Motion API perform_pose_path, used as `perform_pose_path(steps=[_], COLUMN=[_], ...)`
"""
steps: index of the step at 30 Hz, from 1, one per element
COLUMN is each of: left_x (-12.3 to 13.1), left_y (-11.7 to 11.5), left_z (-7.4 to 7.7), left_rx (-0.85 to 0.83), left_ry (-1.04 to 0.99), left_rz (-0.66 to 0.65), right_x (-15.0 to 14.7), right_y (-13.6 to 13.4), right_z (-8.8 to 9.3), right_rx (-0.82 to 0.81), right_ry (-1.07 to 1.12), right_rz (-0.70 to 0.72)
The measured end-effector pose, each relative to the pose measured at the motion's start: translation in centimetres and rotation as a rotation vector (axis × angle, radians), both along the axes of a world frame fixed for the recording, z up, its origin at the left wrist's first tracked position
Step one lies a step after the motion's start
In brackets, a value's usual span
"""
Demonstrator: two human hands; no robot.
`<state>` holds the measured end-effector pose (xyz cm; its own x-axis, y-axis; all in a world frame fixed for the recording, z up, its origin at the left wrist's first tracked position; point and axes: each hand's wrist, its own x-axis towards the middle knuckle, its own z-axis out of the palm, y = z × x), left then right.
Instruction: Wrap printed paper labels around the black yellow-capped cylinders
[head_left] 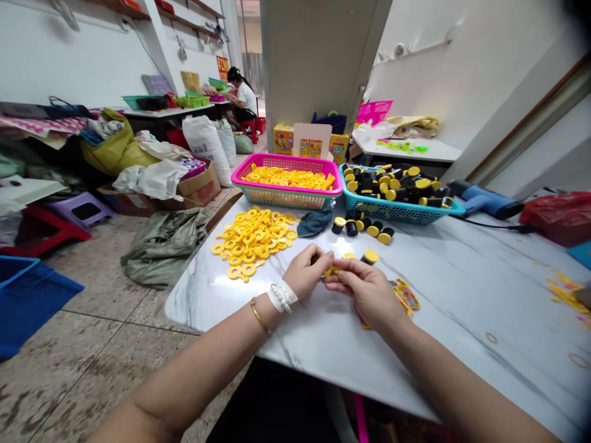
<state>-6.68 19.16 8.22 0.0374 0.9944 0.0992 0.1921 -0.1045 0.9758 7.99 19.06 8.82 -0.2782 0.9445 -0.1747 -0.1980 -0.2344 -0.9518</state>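
Note:
My left hand (303,269) and my right hand (369,288) meet above the table, fingertips closed on a small yellow plastic piece (330,271) between them. Fingers cover most of it, and a dark bit shows by my left thumb. Just beyond my hands stand a black cylinder with a yellow cap (370,256) and another yellow cap, partly hidden. Flat printed yellow-and-orange pieces (406,296) lie beside and partly behind my right hand. Left of my hands spreads a heap of yellow ring-shaped pieces (253,240).
A pink basket (286,161) of yellow pieces and a blue basket (397,210) of black-and-yellow cylinders stand at the back. Between heap and loose cylinders lies a dark cloth (314,223). A blue heat-gun-like tool (484,200) rests at right. Another person (244,98) sits far off.

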Motion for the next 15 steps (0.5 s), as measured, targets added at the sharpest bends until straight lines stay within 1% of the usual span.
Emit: perform_pose_path(steps=[2, 3, 4, 5, 6, 7, 9, 11, 13, 15], left_x=[0.1, 0.2, 0.2, 0.3, 0.3, 0.2, -0.2, -0.6, -1.1, -1.5], left_y=[-0.4, -0.7, -0.8, -0.9, -0.9, -0.8, -0.3, 0.3, 0.7, 0.8], left_z=[0.1, 0.3, 0.4, 0.5, 0.7, 0.8, 1.0, 1.0, 1.2, 1.4], left_rx=[0.258, 0.360, 0.428, 0.460, 0.451, 0.404, 0.209, -0.075, -0.331, -0.470], left_ry=[0.212, 0.298, 0.355, 0.376, 0.364, 0.321, 0.142, -0.144, -0.443, -0.638], left_rz=[0.045, 0.047, 0.045, 0.043, 0.040, 0.037, 0.003, -0.081, -0.155, -0.178], right_x=[-0.3, -0.4, -0.4, -0.3, -0.2, 0.0, 0.5, 1.1, 1.6, 2.4], right_y=[-0.2, -0.2, -0.3, -0.3, -0.3, -0.3, -0.1, 0.2, 0.6, 0.9], right_z=[0.1, 0.1, 0.2, 0.3, 0.4, 0.6, 1.1, 1.7, 2.5, 3.7], right_rx=[-0.079, -0.100, -0.113, -0.120, -0.128, -0.138, -0.158, -0.165, -0.132, -0.061], right_ry=[0.126, 0.169, 0.196, 0.208, 0.209, 0.203, 0.164, 0.100, 0.032, -0.021], right_rz=[-0.011, -0.010, -0.003, 0.013, 0.040, 0.077, 0.159, 0.230, 0.276, 0.289])
